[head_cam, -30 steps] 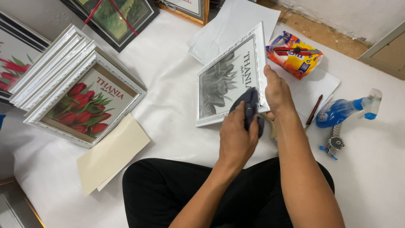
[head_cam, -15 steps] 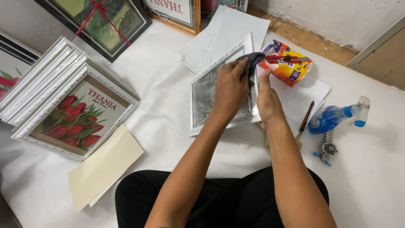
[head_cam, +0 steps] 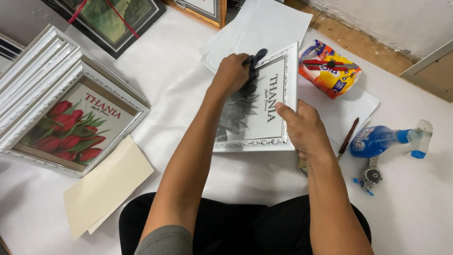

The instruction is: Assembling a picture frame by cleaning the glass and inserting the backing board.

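A white ornate-edged picture frame holding a grey flower print (head_cam: 264, 104) was seen lying flat near the middle of the white-covered work surface (head_cam: 179, 61), slightly toward its far edge. A dark grey cloth (head_cam: 254, 60) was pressed onto the glass at the frame's far corner by the left hand (head_cam: 231, 73), whose fingers were curled together and clamped on the cloth. The frame was steadied by the right hand (head_cam: 304, 130), which was laid over the frame's near right corner; its thumb was set on the white moulding and the remaining fingers were wrapped around the outer edge, so their exact spread could not be told.

A sheet of white paper (head_cam: 264, 23) was tucked under the frame's far side. Just beside the frame, toward the far right edge, an orange and yellow plastic packet (head_cam: 330, 75) was lying with a red utility knife (head_cam: 325, 62) on top of it. A brown pencil (head_cam: 348, 137), a blue spray bottle lying on its side (head_cam: 382, 140) and a silver wristwatch (head_cam: 372, 175) were placed near the right edge. Along the left edge, 1 white frame with a red tulip print (head_cam: 75, 125) was resting against a stack of white frames (head_cam: 33, 61). A cream card sheet (head_cam: 106, 186) was lying at the near left corner. A dark frame with a green picture (head_cam: 113, 21) was placed at the far edge.
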